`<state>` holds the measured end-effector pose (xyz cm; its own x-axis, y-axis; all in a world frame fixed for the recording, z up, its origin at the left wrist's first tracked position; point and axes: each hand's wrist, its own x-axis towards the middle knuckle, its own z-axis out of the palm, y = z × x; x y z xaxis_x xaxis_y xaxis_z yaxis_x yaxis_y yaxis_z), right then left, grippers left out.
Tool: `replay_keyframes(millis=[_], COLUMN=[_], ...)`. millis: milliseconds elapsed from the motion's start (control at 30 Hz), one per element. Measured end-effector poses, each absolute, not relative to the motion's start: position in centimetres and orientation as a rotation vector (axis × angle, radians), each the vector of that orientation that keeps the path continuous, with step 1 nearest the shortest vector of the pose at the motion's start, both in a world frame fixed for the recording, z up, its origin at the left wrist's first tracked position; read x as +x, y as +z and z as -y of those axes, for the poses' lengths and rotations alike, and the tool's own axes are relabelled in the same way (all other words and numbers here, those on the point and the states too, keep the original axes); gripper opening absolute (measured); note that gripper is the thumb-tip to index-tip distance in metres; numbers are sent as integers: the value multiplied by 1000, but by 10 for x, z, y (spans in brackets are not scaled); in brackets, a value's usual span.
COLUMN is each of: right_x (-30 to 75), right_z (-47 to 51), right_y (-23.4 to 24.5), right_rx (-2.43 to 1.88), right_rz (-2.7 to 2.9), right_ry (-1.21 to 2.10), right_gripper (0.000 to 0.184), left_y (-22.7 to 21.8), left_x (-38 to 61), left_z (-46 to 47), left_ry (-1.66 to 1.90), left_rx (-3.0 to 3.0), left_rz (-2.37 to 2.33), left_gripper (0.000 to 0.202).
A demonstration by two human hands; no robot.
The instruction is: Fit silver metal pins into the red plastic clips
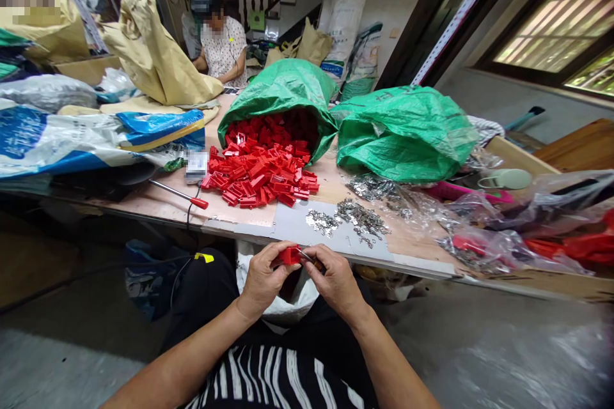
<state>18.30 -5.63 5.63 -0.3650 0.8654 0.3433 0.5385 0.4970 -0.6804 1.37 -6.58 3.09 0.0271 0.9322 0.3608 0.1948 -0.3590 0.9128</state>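
Observation:
Just off the table's front edge, my left hand [265, 277] is closed around a small red plastic part [289, 255]. My right hand [334, 276] pinches a thin metal-tipped tool with a dark handle [314, 262], perhaps a screwdriver; its tip touches the red part's right end. Below both hands is an open white sack [273, 310] between my knees. On the table ahead, a heap of red plastic parts [261, 172] spills from a green sack [288, 86]. Small metal pieces lie in two piles, a bright one [322, 222] and a duller one [362, 217], on a grey sheet [290, 223].
A rod with a red handle [182, 195] lies left of the heap, its handle near the table edge. Another green sack [407, 134], plastic bags [518, 236] and a mug [506, 179] crowd the right. White-blue sacking [96, 140] covers the left. A person [223, 45] sits across the table.

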Motion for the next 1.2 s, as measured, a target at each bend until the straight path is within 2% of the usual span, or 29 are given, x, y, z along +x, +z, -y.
replay_keyframes(millis=[333, 533, 733, 967, 1200], right_x=[182, 188, 191, 185, 187], right_z=[56, 52, 48, 44, 42], right_y=[60, 54, 47, 37, 39], right_rx=[-1157, -1174, -1226, -1183, -1096], right_rz=[2048, 1836, 1690, 1478, 1568], right_ry=[734, 976, 1060, 1403, 1392], right_gripper=[17, 23, 21, 31, 34], left_y=[29, 33, 34, 31, 26], left_x=[14, 14, 14, 16, 20], left_z=[68, 68, 68, 67, 72], left_ry=[1379, 1377, 1381, 1412, 1482], left_rx=[1658, 1609, 1713, 1822, 1952], left_rz=[-1194, -1197, -1246, -1240, -1238], left_gripper=[29, 27, 28, 27, 29])
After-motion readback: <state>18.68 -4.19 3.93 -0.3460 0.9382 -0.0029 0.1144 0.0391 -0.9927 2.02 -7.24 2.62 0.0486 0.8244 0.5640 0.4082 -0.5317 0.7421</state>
